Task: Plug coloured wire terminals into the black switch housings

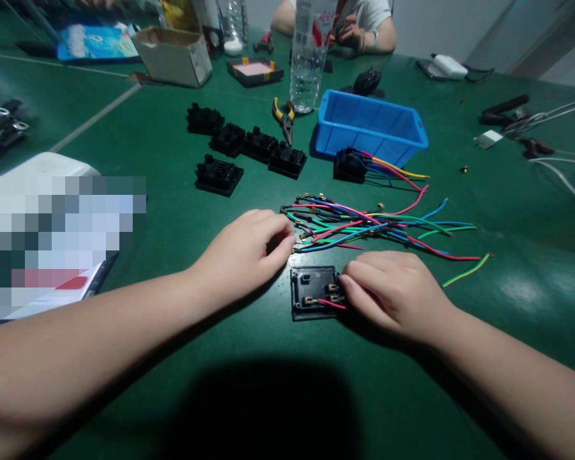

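A black socket module [311, 292] lies on the green table close to me, with brass terminals and a red wire showing on its back. My right hand [393, 291] rests on its right edge, fingers closed over the wired side. My left hand [249, 246] is curled at the near end of a loose bundle of coloured wires [364, 227], fingertips pinched at a wire end. Further back lie several black modules [249, 147], and one wired module [349, 165] stands before the blue bin.
A blue plastic bin [371, 128], yellow-handled pliers [283, 118] and a water bottle [309, 57] stand behind the wires. A cardboard box [172, 54] sits far left. Papers [52, 223] lie at my left. Another person [349, 25] sits across the table. Cables [546, 128] lie at right.
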A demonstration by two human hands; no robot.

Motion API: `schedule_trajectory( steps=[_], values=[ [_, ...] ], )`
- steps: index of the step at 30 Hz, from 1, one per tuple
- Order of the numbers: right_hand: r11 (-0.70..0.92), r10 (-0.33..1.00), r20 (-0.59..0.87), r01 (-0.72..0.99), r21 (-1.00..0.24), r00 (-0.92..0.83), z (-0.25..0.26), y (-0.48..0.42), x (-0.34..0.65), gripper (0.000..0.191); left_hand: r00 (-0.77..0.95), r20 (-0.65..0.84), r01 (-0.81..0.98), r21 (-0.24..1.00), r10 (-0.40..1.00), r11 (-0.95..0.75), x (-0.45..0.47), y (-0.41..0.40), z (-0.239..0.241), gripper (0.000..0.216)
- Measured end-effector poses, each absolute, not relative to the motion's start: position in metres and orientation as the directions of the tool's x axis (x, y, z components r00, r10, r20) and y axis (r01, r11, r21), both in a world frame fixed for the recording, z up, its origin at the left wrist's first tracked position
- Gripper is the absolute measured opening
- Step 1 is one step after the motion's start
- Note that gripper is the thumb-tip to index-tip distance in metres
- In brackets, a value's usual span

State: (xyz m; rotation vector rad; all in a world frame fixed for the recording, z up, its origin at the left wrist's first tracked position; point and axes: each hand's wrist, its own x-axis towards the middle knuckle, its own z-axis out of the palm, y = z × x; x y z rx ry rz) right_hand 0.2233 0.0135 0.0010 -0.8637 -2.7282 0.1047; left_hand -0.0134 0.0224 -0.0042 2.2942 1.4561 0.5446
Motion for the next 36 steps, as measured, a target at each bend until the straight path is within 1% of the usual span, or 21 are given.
schedule_trajectory(
  steps=[7, 11, 17, 21, 25, 28, 32, 36],
  values=[
    [0.798, 0.599, 0.197, 0.561, -0.218, -0.776, -0.0007, 0.0157, 0.2224, 0.031, 0.376, 0.124, 0.761, 0.524, 0.918, -0.383, -0.0132, 0.0242, -0.0042, 0.019],
    [0.798, 0.598, 0.183, 0.559, -0.225, -0.780, -0.0008, 0.0167, 0.2225, 0.031, 0.354, 0.112, 0.758, 0.547, 0.929, -0.355, -0.0134, 0.0245, -0.0048, 0.016],
    [0.797, 0.598, 0.186, 0.555, -0.236, -0.780, -0.0007, 0.0172, 0.2226, 0.030, 0.337, 0.131, 0.741, 0.574, 0.932, -0.349, -0.0135, 0.0230, -0.0049, 0.008],
    [0.800, 0.595, 0.183, 0.556, -0.224, -0.783, -0.0010, 0.0172, 0.2227, 0.030, 0.339, 0.141, 0.739, 0.572, 0.930, -0.356, -0.0125, 0.0223, -0.0033, 0.008],
    [0.799, 0.596, 0.177, 0.555, -0.232, -0.783, -0.0015, 0.0174, 0.2230, 0.030, 0.371, 0.147, 0.736, 0.555, 0.917, -0.387, -0.0117, 0.0223, -0.0032, 0.009],
    [0.800, 0.594, 0.186, 0.552, -0.235, -0.782, -0.0022, 0.0176, 0.2231, 0.030, 0.410, 0.185, 0.709, 0.551, 0.893, -0.440, -0.0124, 0.0222, -0.0050, 0.010],
    [0.800, 0.595, 0.200, 0.551, -0.237, -0.778, -0.0028, 0.0177, 0.2229, 0.031, 0.513, 0.234, 0.651, 0.520, 0.826, -0.552, -0.0141, 0.0206, -0.0064, 0.021],
    [0.807, 0.587, 0.213, 0.545, -0.228, -0.781, -0.0027, 0.0182, 0.2228, 0.032, 0.627, 0.186, 0.622, 0.465, 0.757, -0.630, -0.0148, 0.0199, -0.0066, 0.029]
  ],
)
